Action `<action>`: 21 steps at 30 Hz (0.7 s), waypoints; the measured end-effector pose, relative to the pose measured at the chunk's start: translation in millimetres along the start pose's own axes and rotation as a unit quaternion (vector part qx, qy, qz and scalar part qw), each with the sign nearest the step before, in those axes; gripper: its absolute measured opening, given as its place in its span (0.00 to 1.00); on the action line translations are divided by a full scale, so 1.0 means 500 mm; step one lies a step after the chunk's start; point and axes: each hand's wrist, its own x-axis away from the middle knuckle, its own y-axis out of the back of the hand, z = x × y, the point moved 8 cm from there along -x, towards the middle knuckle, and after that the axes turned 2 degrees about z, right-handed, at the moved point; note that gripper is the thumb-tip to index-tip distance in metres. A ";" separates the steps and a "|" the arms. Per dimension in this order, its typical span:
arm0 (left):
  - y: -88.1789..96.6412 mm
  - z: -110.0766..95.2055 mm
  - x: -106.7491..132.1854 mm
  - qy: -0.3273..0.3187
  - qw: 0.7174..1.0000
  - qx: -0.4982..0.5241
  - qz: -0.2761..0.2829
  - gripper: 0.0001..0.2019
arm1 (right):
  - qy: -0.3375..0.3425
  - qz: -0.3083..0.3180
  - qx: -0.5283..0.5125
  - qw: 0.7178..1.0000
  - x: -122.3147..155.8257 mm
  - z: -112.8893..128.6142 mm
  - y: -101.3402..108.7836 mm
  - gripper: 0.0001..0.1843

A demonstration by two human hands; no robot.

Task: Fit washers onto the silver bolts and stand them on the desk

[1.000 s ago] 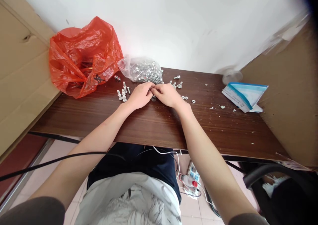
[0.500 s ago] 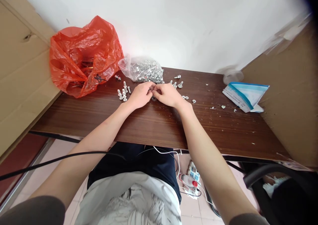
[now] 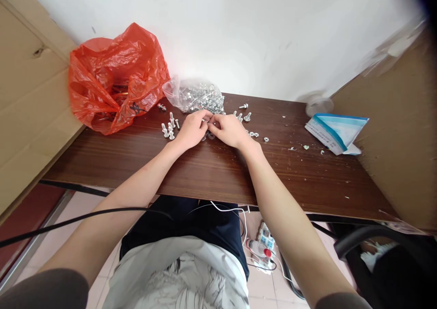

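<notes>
Over the middle of the table, my left hand (image 3: 193, 129) and my right hand (image 3: 229, 129) meet at the fingertips. Both are closed in a pinch around a small metal piece, mostly hidden by the fingers. Flat washers (image 3: 211, 136) lie on the wood just below the fingertips. Left of my left hand, several bolts with fittings (image 3: 170, 129) stand on end, and a bare bolt (image 3: 177, 124) is beside them. Beyond my right hand are more bolts (image 3: 247, 116), with several hex nuts (image 3: 256, 134) to its right.
A clear plastic bag of metal fasteners (image 3: 201, 97) lies behind my hands. A red plastic bag (image 3: 116, 81) stands at the back left. On the right are a blue-and-white packet (image 3: 336, 131) and a clear cup (image 3: 319, 105). Cardboard walls (image 3: 30, 99) flank the table (image 3: 211, 177).
My hands have shifted slightly, their fingertips still together. A second washer now shows below my left fingertips, and another nut has come into view beside my right hand.
</notes>
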 end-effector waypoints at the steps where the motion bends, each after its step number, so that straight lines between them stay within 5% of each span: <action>1: 0.000 0.001 0.000 -0.001 1.000 0.000 -0.001 0.16 | -0.001 0.000 0.000 1.000 0.000 0.000 0.000 0.12; 21: 0.012 -0.007 0.001 0.000 0.999 0.024 -0.028 0.17 | 0.008 -0.010 -0.015 1.000 -0.001 0.003 0.003 0.10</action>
